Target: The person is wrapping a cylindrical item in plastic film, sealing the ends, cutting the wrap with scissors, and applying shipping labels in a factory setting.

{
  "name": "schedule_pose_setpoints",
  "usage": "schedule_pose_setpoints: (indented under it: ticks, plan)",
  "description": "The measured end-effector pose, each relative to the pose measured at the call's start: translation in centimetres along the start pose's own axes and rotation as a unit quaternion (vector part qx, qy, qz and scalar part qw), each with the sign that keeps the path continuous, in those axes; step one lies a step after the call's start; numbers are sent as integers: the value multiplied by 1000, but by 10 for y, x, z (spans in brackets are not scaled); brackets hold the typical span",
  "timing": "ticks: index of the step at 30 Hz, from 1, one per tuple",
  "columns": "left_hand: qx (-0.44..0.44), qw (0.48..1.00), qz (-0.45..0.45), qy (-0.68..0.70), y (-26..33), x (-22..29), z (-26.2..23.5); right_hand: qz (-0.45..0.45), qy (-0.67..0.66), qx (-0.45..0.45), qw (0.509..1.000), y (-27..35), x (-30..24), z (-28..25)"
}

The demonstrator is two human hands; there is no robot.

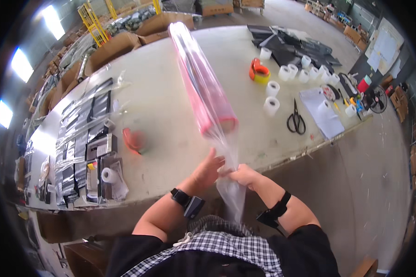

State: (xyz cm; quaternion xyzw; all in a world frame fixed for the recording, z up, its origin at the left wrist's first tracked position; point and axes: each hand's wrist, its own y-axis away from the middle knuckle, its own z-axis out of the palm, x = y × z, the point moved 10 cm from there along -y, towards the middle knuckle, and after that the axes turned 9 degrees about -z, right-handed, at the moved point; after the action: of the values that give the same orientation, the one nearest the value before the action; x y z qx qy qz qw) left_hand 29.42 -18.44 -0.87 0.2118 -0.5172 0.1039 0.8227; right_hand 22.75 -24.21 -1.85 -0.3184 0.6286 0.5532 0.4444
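Two bare hands are observed at the near edge of a pale table (157, 101). The right hand (245, 176) is closed, fingers curled around gathered clear plastic film (231, 201). The left hand (209, 171) is partly open beside the film, thumb raised; whether it grips cannot be determined. A pink roll (202, 83) lies lengthwise on the tabletop ahead of the hands, inside the film, one end facing the person. Loose film hangs below the right hand. Right side of table: black-handled scissors (296, 121), white rolls (272, 106), an orange-and-yellow tape dispenser (260, 72). Left side: a red object (132, 140), blurred.
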Motion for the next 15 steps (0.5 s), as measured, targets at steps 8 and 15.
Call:
schedule_pose_setpoints:
  ticks: [8, 15]
  plan:
    - [52, 977, -151, 141, -26, -49, -1, -32, 69, -47, 996, 34, 37, 14]
    - [45, 961, -263, -68, 62, -121, 75, 6, -88, 14, 996, 121, 80, -70]
